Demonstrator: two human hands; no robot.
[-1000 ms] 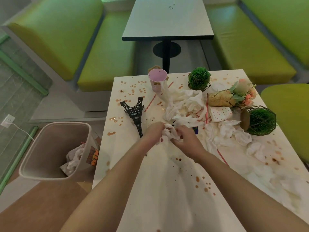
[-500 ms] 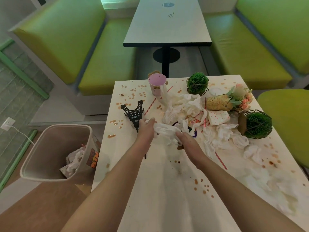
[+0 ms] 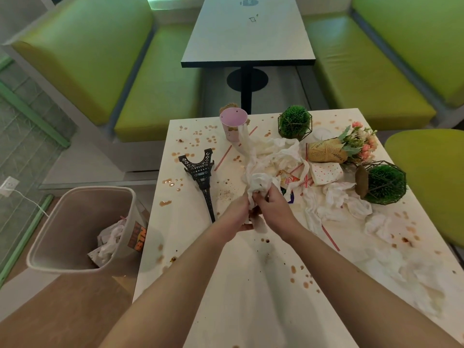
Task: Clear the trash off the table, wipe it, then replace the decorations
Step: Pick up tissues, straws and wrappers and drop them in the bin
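Both hands meet over the middle of the stained white table (image 3: 251, 285). My left hand (image 3: 234, 216) and my right hand (image 3: 272, 209) together grip a bunch of crumpled white tissues (image 3: 259, 183), lifted a little off the table. More used tissues (image 3: 336, 199) and red-striped straws (image 3: 223, 156) lie scattered behind and to the right. A black Eiffel Tower model (image 3: 203, 177) lies on its side just left of my hands. Two green ball plants in wire frames (image 3: 295, 121) (image 3: 384, 183), a wrapped flower bouquet (image 3: 344, 146) and a pink cup (image 3: 233, 124) are among the mess.
A beige trash bin (image 3: 75, 227) with tissues inside stands on the floor at the table's left edge. Brown spill spots dot the tabletop. Green benches and a second table (image 3: 248, 33) lie beyond; a green chair (image 3: 431, 182) is on the right.
My hands have gathered more tissue, bunched it into a bigger wad and raised it off the table. The camera has tilted slightly.
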